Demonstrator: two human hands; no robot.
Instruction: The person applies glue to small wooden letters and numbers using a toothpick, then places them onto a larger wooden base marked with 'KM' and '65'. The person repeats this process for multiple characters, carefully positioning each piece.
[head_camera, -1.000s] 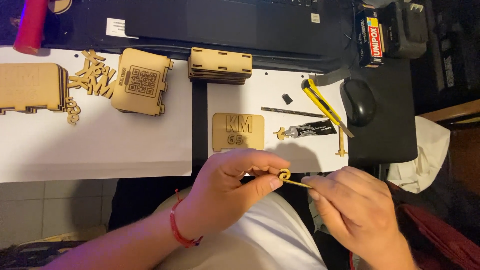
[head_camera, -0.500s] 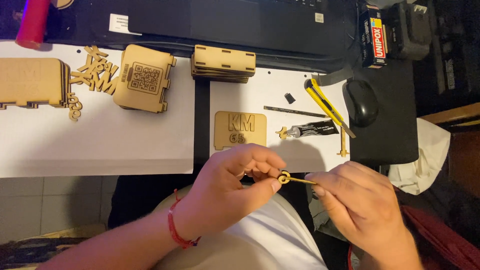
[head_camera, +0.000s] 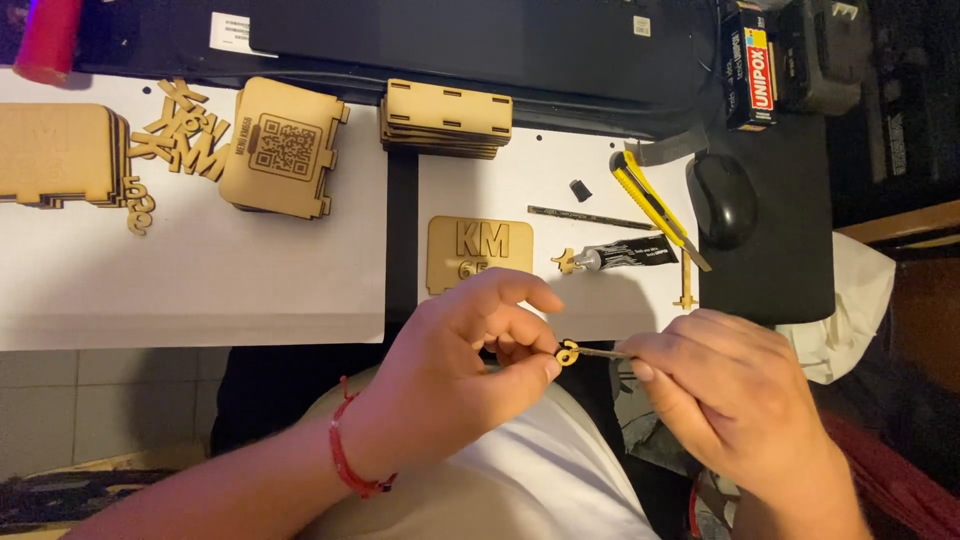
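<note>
**Small wooden cutout being worked between both hands**

The small wooden cutout (head_camera: 567, 352) is sitting above the lap, just below the white sheet (head_camera: 520, 190). The left hand (head_camera: 470, 370) is pinching it between thumb and fingertips. The right hand (head_camera: 730, 400) is closing narrowly on a thin stick (head_camera: 600, 352), whose tip is touching the cutout. An engraved wooden plaque (head_camera: 480, 250) and a glue tube (head_camera: 625, 256) are lying on the sheet beyond.

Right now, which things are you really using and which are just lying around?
In use: small round wooden cut-out piece, pinched by left hand; thin dark stick in right hand.

Lying about: yellow utility knife, black glue tube, black computer mouse, stacked wooden panels.
</note>
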